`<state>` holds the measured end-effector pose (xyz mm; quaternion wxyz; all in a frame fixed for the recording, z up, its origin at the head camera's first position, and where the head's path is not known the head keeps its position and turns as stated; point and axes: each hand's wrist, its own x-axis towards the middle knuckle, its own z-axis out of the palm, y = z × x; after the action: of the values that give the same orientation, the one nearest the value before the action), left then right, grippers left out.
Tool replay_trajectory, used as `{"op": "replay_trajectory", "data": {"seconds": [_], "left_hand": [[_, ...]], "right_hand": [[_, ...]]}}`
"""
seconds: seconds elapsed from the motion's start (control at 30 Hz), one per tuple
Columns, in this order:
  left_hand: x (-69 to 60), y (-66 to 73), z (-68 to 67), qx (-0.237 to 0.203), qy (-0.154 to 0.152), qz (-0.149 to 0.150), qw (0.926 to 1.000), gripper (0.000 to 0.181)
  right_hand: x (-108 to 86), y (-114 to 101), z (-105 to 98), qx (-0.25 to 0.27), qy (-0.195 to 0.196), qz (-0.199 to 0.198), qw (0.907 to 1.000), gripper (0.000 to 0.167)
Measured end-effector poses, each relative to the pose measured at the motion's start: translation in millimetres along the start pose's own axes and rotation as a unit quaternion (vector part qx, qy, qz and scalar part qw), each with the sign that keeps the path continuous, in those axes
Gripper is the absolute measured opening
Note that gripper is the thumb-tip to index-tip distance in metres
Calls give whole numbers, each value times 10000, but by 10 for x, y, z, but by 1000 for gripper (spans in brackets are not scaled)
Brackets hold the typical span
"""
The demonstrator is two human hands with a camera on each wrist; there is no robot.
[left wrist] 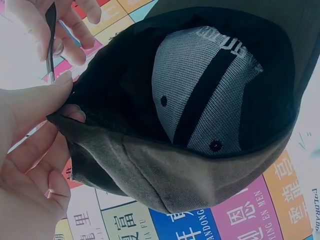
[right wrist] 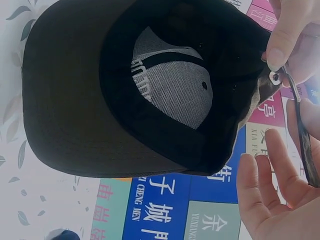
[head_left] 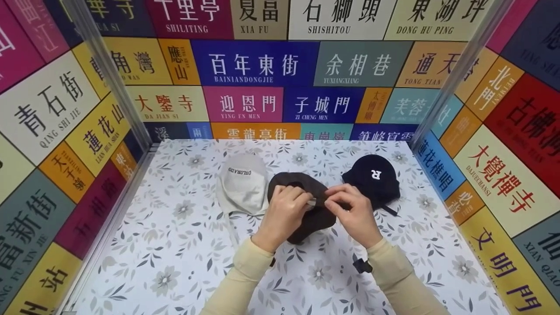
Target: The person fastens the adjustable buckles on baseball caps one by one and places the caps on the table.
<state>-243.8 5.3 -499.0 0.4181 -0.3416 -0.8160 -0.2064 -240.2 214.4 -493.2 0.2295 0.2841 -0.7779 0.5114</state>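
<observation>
A dark brown baseball cap [head_left: 317, 221] is held above the patterned table, with its inside facing the wrist cameras. White mesh lining [left wrist: 200, 90] with lettering shows behind its front. My left hand [head_left: 284, 212] pinches the cap's back edge between thumb and fingers. From that spot a narrow dark strap [right wrist: 299, 112] sticks out, beside a small round metal piece [right wrist: 274, 77]. Close to the strap is my right hand [head_left: 356, 214], its fingers spread and slightly bent. The strap crosses in front of its palm, with no finger visibly closed round it.
A pale cap [head_left: 245, 186] marked COLORADO lies left of the hands, its strap trailing toward me. On the right sits a black cap [head_left: 372, 175] with a white R. Panels with lettering [head_left: 258, 63] enclose the flower-patterned tabletop [head_left: 175, 245] at the back and both sides.
</observation>
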Motion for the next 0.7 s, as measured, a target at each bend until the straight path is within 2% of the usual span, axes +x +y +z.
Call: {"op": "replay_trajectory", "data": {"seconds": [0.17,0.37,0.47,0.7], "left_hand": [[28,27,1,18,15,17,10000,9],[50,48,5,-34,62,-16,10000,14],[52,55,21,-77,100,-31,9999,16],[49,104,29,69,25,40,10000,13]], "right_hand": [[-27,221,-16,-158,-53,163,9997,10],[3,221,-33,-858,183,7,9961,11],[22,219,-22,-1023,251,-166,9943,14],[15,195,27,-1270,-135,-396,9910,8]]}}
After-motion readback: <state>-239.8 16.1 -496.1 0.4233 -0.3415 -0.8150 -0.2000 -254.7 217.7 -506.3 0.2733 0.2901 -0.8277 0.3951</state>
